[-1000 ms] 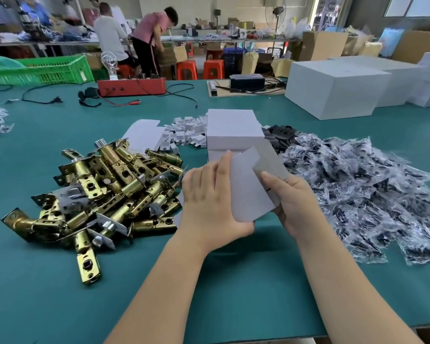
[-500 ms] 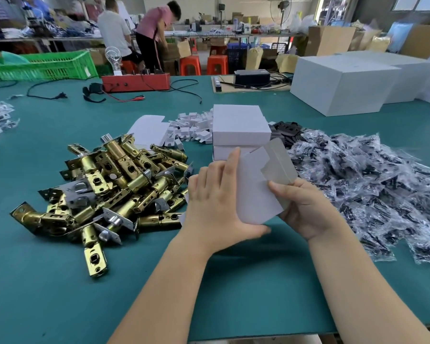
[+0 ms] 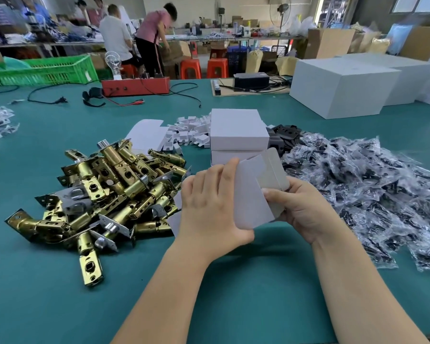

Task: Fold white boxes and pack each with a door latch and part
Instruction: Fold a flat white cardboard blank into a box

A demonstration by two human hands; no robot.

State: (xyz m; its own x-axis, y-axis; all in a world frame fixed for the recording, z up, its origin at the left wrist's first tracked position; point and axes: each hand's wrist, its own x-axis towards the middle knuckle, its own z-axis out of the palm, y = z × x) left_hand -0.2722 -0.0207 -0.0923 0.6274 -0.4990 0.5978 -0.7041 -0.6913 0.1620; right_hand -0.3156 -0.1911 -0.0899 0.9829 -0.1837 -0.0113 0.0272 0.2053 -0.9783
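Both hands, left hand and right hand, grasp the white box between them.

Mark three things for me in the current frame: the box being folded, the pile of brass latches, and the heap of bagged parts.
box being folded [image 3: 252, 194], head view, on its white front panel.
pile of brass latches [image 3: 109, 184], head view, on a latch body mid-pile.
heap of bagged parts [image 3: 363, 189], head view, on a bag mid-heap.

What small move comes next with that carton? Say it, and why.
Probably keep folding: the right hand should push the raised grey-lined flap down while the left hand steadies the white carton blank. The carton is still unformed, so no latch from the brass latch pile can go in yet.
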